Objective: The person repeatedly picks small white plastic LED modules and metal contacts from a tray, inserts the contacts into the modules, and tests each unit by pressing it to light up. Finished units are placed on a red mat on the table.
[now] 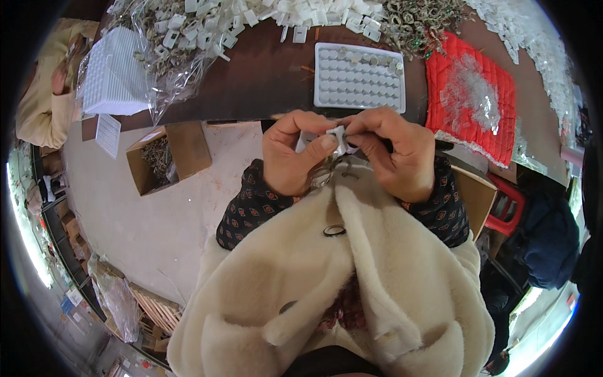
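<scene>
My left hand (294,152) and my right hand (402,151) meet in front of my chest, just off the table's near edge. Between their fingertips they pinch a small white plastic piece (340,136). A thin wire (323,176) hangs below it near my left palm; whether it is joined to the piece, I cannot tell. Fingers partly cover the piece. Just beyond my hands lies a white tray (359,94) with rows of round pockets. Several small round pieces (374,60) sit along its far side and far right corner.
Farther back on the dark table (257,78) are heaped white plastic parts (301,12) and wire bundles (418,25). A red quilted pad (440,119) holds small clear pieces. Stacked white trays (116,75) stand left, near another person's hand (60,76). A cardboard box (191,151) is on the floor.
</scene>
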`<state>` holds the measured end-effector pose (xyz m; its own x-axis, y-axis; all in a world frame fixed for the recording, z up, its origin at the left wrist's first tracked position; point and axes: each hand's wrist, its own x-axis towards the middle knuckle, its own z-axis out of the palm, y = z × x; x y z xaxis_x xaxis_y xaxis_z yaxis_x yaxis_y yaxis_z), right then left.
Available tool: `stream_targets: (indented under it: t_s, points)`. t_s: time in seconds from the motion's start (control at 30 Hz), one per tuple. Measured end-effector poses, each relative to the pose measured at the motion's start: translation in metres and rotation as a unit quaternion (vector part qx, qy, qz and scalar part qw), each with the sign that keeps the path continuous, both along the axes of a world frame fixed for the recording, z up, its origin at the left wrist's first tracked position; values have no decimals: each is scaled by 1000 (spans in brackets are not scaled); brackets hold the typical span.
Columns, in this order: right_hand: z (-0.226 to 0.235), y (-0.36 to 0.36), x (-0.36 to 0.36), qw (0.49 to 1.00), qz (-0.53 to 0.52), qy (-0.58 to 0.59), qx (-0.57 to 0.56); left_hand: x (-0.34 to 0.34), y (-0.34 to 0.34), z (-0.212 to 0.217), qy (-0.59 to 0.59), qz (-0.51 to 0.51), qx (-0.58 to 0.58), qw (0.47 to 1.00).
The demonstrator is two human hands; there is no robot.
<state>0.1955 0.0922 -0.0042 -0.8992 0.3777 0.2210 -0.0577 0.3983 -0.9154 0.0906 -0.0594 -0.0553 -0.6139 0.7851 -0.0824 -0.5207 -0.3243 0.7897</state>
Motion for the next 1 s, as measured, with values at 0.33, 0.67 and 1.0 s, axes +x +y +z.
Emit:
stream_targets:
  t_s: [0.33, 0.67, 1.0]
  points:
    - [19, 30, -14, 991, 44, -111, -55, -16, 1, 2, -123, -69, 4, 990]
    - [-27, 116, -105, 887, -30, -162, 432, -26, 4, -3, -258, -111, 99, 955]
    - [26, 101, -63, 926, 76, -12, 369, -27, 13, 10, -249, -88, 1, 964]
